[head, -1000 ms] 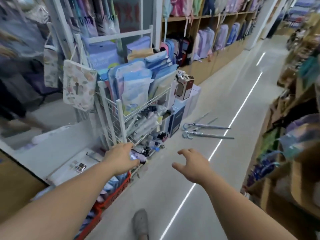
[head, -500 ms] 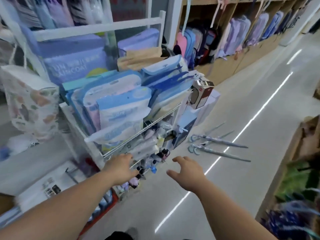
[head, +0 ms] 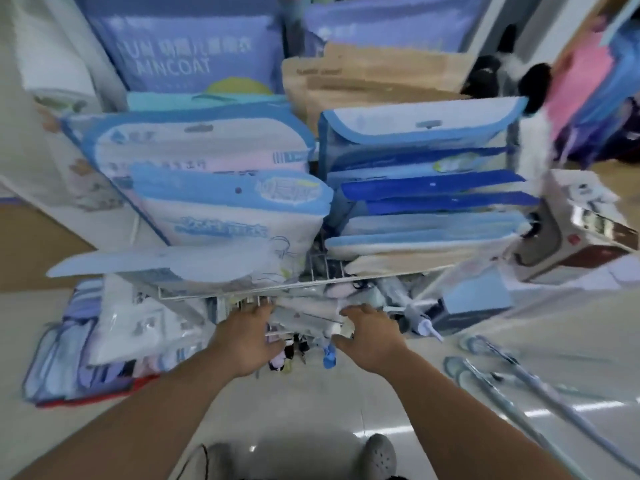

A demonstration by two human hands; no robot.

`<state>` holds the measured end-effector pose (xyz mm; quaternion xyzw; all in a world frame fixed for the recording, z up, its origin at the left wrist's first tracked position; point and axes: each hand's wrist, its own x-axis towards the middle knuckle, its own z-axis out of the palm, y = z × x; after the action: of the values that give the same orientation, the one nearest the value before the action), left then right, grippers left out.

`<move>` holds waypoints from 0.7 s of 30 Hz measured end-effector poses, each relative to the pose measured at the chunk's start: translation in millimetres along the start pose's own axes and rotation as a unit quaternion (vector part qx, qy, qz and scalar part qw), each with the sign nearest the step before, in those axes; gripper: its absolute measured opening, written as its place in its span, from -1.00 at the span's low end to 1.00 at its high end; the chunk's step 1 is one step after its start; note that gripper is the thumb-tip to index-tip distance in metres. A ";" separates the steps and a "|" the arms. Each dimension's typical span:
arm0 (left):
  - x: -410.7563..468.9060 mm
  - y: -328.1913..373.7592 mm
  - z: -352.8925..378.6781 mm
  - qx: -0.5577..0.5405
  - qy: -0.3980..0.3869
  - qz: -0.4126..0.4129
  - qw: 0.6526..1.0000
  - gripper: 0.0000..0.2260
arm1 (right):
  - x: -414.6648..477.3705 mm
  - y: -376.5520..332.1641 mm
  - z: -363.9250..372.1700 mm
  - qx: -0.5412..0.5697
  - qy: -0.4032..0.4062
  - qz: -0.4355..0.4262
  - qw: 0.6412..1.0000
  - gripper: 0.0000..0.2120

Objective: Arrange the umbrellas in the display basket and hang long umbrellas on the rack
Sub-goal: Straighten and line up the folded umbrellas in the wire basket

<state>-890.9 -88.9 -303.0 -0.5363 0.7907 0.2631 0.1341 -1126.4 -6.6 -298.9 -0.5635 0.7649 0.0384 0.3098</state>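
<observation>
Head view shows both hands at the front of the lower wire basket (head: 214,295) on the display stand, so the step in hand looks like tidying the compact umbrellas (head: 308,311) that lie there. The left hand (head: 247,339) and right hand (head: 372,337) flank a pale bundle, fingers reaching in among the goods. Blur hides whether either has closed on anything. These short umbrellas lie roughly crosswise in the basket, one handle poking out to the right. The long umbrellas (head: 512,386) lie on the floor (head: 450,427) to the right, hooked handles toward the stand, shafts running away from it. Next, I judge, the bundle needs squaring up before the long ones get lifted by their hooks.
</observation>
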 end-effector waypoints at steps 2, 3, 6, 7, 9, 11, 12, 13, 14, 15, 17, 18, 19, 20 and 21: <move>5.1 -2.5 6.3 -0.004 0.015 -0.007 1.000 -0.31 | 21.3 -5.8 -0.3 -0.021 -0.005 -0.041 0.999 -0.39; 9.3 -6.4 9.6 -0.008 0.021 -0.013 1.000 -0.31 | 30.9 -10.4 2.3 -0.029 -0.005 -0.059 0.998 -0.39; 26.9 -26.3 26.2 -0.026 0.043 -0.029 0.998 -0.32 | 59.4 -24.5 19.6 -0.032 0.006 -0.104 0.994 -0.39; 34.7 -34.2 34.6 -0.033 0.052 -0.030 0.998 -0.32 | 70.2 -27.8 27.7 -0.032 0.016 -0.122 0.992 -0.39; 52.3 -49.1 52.8 -0.054 0.071 -0.025 0.996 -0.31 | 93.5 -32.4 43.6 -0.053 0.038 -0.155 0.986 -0.38; 71.6 -64.0 74.0 -0.068 0.087 -0.016 0.994 -0.31 | 115.8 -34.6 59.7 -0.087 0.060 -0.168 0.980 -0.37; 81.6 -71.7 84.7 -0.074 0.099 -0.010 0.992 -0.29 | 125.5 -35.3 67.4 -0.109 0.071 -0.169 0.977 -0.38; 90.8 -78.8 94.8 -0.082 0.114 -0.004 0.990 -0.26 | 132.6 -36.1 74.6 -0.135 0.083 -0.167 0.973 -0.39; 100.2 -85.3 104.3 -0.092 0.133 0.004 0.987 -0.22 | 137.4 -36.9 81.4 -0.162 0.096 -0.166 0.968 -0.40; 109.2 -90.5 113.0 -0.100 0.153 0.015 0.983 -0.20 | 140.5 -37.1 88.5 -0.186 0.113 -0.167 0.962 -0.39; 127.7 -100.1 129.0 -0.089 0.196 0.046 0.975 -0.21 | 145.0 -37.4 100.2 -0.228 0.144 -0.168 0.948 -0.36; 136.7 -104.1 136.0 -0.070 0.218 0.061 0.972 -0.23 | 147.4 -36.9 104.8 -0.244 0.156 -0.164 0.943 -0.35; 144.8 -107.5 142.2 -0.046 0.242 0.072 0.967 -0.25 | 150.1 -36.0 109.1 -0.254 0.164 -0.159 0.940 -0.34; 152.6 -110.8 147.4 -0.020 0.270 0.080 0.959 -0.26 | 152.1 -35.1 112.3 -0.260 0.170 -0.155 0.938 -0.34; 160.0 -114.0 152.0 0.004 0.296 0.085 0.951 -0.27 | 154.4 -34.5 115.3 -0.265 0.174 -0.152 0.936 -0.34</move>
<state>-859.1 -160.9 -538.6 -0.5203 0.8387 0.0991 -0.1268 -1072.9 -101.4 -461.6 -0.7323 0.6744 0.0937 0.0128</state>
